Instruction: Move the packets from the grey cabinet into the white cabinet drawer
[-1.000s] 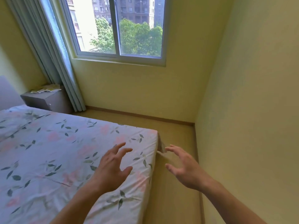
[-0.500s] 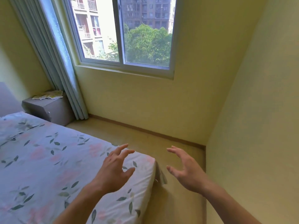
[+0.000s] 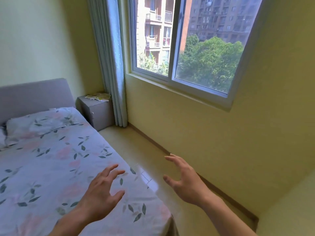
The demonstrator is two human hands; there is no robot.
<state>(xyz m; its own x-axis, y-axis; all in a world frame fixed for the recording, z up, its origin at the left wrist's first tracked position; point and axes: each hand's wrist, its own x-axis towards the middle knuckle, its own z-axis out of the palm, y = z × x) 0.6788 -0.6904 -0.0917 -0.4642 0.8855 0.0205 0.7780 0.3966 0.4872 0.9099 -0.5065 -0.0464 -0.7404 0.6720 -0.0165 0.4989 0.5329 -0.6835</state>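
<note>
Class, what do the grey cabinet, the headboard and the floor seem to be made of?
Grey cabinet: probably laminated board; flat matte faces, crisp edges.
Headboard: looks padded in grey fabric; soft matte surface, rounded corner.
Floor: likely glazed tile; glossy, it mirrors the window light, with faint joint lines.

No readable text, labels or numbers anywhere. The packets (image 3: 99, 96) on the grey cabinet (image 3: 97, 111) are too small and blurred to make out any print.
</note>
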